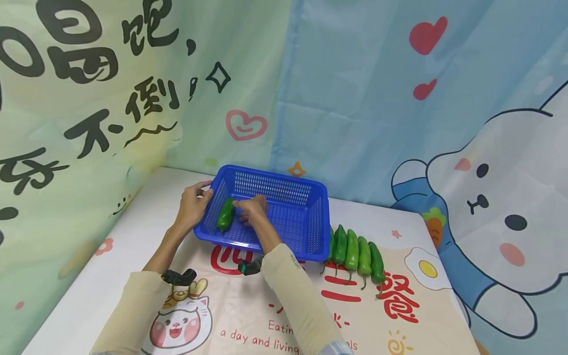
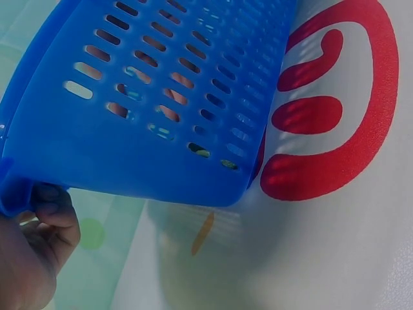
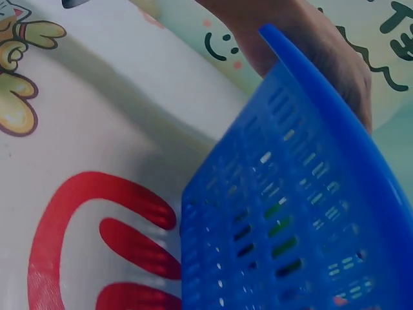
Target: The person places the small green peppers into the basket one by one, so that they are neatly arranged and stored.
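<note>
A blue plastic basket (image 1: 288,217) with slotted walls stands on the table. Its left rim is gripped by my left hand (image 1: 192,204); in the left wrist view the fingers (image 2: 58,223) curl at the rim's corner. Inside, a single green pepper (image 1: 226,215) lies near the left wall, stem toward me. My right hand (image 1: 254,209) reaches over the front rim into the basket, its index fingertip at the pepper's upper right side and the other fingers bent below. From the right wrist view, the basket wall (image 3: 290,181) hides that hand, and some green shows through the slots.
Several green peppers (image 1: 352,250) lie in a row just right of the basket, stems toward me; the leftmost is partly covered by it. A printed mat (image 1: 426,301) lies on the white table (image 1: 133,222). A printed curtain (image 1: 346,98) rises behind.
</note>
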### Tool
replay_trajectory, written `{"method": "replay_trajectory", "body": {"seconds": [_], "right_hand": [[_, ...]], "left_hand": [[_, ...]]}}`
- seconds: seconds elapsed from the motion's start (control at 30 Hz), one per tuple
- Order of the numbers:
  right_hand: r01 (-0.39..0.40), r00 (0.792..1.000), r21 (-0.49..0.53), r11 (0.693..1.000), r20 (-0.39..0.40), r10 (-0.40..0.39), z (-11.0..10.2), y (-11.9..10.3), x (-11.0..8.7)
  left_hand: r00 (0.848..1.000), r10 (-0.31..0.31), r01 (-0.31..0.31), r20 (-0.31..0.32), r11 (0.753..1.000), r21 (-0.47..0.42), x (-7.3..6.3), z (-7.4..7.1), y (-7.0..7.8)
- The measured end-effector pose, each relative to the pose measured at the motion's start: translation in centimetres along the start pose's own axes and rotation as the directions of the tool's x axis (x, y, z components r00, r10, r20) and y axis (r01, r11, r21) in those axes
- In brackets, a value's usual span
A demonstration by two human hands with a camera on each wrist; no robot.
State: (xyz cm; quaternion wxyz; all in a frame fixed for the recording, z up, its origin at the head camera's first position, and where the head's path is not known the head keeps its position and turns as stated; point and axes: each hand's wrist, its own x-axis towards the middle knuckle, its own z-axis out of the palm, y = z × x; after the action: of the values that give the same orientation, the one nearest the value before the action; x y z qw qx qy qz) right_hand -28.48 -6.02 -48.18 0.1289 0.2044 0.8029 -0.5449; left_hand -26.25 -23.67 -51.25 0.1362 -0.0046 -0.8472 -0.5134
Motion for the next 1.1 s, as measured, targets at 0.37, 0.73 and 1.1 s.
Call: {"method": "replay_trajectory", "body": {"seconds": [0.37, 0.73, 1.1], "right_hand": [[0.003, 0.996, 0.114, 0.993, 0.088, -0.013, -3.1, 0.2, 0.6], [-0.002, 0.972, 0.141, 0.990, 0.233, -0.031, -7.6, -0.1, 0.9], [0.006, 0.977, 0.140, 0.990, 0.213, -0.036, -10.1, 0.2, 1.0]], "left_hand": [[1.000, 0.008, -0.008, -0.006, 1.000, -0.004, 0.0, 0.1, -0.1], [1.000, 0.007, -0.007, -0.006, 1.000, 0.006, -0.1, 0.0, 0.2], [1.000, 0.010, -0.010, 0.004, 1.000, -0.007, 0.0, 0.1, 0.0]]}}
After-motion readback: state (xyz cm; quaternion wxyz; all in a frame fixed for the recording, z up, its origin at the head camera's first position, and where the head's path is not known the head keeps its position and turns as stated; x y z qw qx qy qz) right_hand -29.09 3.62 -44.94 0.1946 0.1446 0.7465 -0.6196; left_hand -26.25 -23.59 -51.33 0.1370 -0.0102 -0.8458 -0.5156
